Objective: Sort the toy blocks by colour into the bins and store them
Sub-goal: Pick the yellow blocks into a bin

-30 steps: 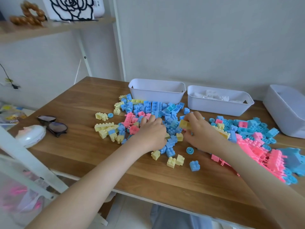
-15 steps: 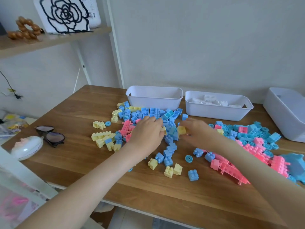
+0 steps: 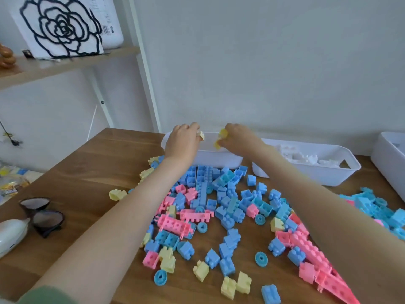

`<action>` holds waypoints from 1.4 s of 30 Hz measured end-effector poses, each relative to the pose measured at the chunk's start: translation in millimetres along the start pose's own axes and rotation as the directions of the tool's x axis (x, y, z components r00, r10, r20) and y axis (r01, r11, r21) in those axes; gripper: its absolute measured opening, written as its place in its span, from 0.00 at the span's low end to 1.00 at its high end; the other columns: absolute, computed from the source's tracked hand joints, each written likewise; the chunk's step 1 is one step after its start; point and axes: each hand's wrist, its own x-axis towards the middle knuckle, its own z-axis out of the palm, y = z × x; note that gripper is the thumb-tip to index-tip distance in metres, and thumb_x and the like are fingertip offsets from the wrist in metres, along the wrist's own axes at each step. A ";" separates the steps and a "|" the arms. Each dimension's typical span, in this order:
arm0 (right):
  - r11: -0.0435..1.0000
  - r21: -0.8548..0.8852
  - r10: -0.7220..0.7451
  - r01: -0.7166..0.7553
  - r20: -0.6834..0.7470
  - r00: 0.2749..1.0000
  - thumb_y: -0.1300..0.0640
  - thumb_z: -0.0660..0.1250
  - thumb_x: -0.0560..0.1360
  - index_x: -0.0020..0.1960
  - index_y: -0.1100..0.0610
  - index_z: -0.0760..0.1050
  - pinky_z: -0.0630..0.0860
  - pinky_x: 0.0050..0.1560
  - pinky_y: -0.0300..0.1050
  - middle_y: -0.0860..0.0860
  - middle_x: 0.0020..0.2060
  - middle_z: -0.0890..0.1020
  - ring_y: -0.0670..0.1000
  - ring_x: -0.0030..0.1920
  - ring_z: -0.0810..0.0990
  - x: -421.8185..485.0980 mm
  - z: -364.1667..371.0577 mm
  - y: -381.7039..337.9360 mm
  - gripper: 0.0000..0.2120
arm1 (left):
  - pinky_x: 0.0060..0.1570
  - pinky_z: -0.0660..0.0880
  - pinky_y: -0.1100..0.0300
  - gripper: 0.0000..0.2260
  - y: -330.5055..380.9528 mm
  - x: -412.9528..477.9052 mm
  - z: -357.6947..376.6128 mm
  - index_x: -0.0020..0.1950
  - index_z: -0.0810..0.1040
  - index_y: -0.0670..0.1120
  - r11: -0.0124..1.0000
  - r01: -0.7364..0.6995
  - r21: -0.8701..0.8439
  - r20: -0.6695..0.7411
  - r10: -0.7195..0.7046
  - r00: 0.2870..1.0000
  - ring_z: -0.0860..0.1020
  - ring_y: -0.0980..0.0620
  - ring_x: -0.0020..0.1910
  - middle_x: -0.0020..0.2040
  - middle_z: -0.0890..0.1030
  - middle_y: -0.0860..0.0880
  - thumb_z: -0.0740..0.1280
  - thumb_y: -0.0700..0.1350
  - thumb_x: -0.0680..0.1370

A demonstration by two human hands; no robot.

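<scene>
Blue, pink and yellow toy blocks (image 3: 221, 207) lie scattered over the wooden table (image 3: 92, 172). Both my hands are raised over the left white bin (image 3: 219, 157) at the back. My left hand (image 3: 182, 142) holds a pale yellow block (image 3: 201, 135) in its curled fingers. My right hand (image 3: 238, 139) pinches yellow blocks (image 3: 221, 138) above the bin's opening. A second white bin (image 3: 317, 172) to the right holds white blocks. The inside of the left bin is mostly hidden by my hands.
A third white bin (image 3: 389, 163) stands at the right edge. Sunglasses (image 3: 41, 216) and a white object (image 3: 11, 234) lie at the table's left. A shelf (image 3: 65, 62) with a rose-print bag (image 3: 59, 27) hangs at upper left. A long pink piece (image 3: 317, 260) lies under my right forearm.
Both hands lifted yellow blocks out of the pile and moved away from me to above the left bin. The camera view shifted closer to the table.
</scene>
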 end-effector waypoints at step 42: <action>0.893 -0.049 -0.438 0.446 0.123 0.890 0.35 0.51 0.73 0.62 0.48 0.66 0.60 0.60 0.43 0.42 0.54 0.71 0.43 0.56 0.67 -271.8 29.2 3.9 0.24 | 0.48 0.68 0.65 0.20 40.9 -231.6 -40.8 0.64 0.68 0.44 0.944 -0.293 -0.151 0.059 0.304 0.951 0.73 0.52 0.55 0.56 0.73 0.50 0.61 0.55 0.78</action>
